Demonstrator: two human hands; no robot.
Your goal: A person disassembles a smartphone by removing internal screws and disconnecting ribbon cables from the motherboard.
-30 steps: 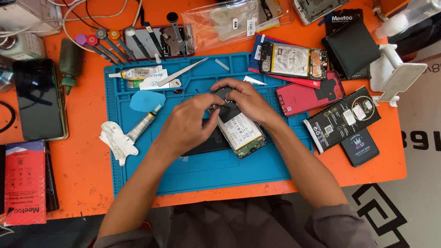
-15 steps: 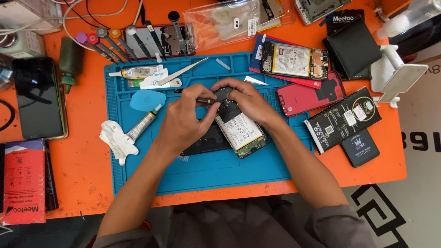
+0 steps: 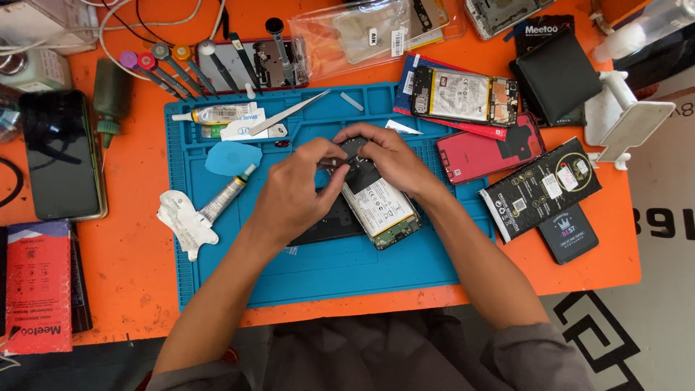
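Phone (image 3: 380, 206), one, apparently gripped by two hands (image 3: 340, 177).

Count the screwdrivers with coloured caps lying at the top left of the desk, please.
3: purple-capped screwdriver, red-capped screwdriver and orange-capped screwdriver, side by side above the blue mat. More may be hidden.

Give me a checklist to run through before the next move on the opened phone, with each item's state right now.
1. Opened phone lies on the blue mat: ok.
2. Left hand grips a thin tool at the phone's top end: ok.
3. Right hand steadies that end: ok.
4. Tool tip seated correctly: cannot tell, fingers hide it.
5. Tweezers lie within reach on the mat: ok.
6. Glue tube capped: cannot tell.
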